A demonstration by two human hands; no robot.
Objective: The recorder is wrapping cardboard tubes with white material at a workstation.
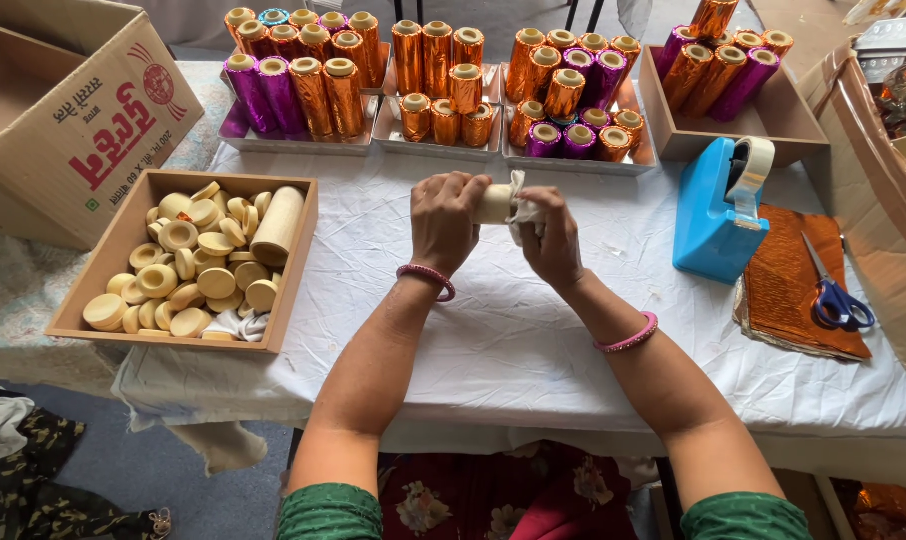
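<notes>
Holding a short cream-coloured cylinder roll (494,203) between them, both hands are closed above the white cloth-covered table (493,330). The left hand (447,222) grips the left part of the roll with the fingers curled over it, and the right hand (551,238) is closed on a piece of white cloth or paper (519,205) that is bunched at the right end of the roll. Each wrist carries a pink bangle. To the left of the roll, well apart, stands a shallow wooden box of round cream discs (188,262), with one long cream cylinder (276,225) lying in its upper right part. Behind the roll, at the far edge of the table, stand metal trays of upright rolls wrapped in shiny orange and purple foil (443,85), and further to the right a brown tray (733,115) with some more foil rolls leaning in it. To the right of the roll is a blue tape dispenser (718,205), and just beside it a stack of orange foil sheets (803,285) with blue-handled scissors (835,292) lying on top. A brown cardboard carton (63,130) stands far left of the roll.
</notes>
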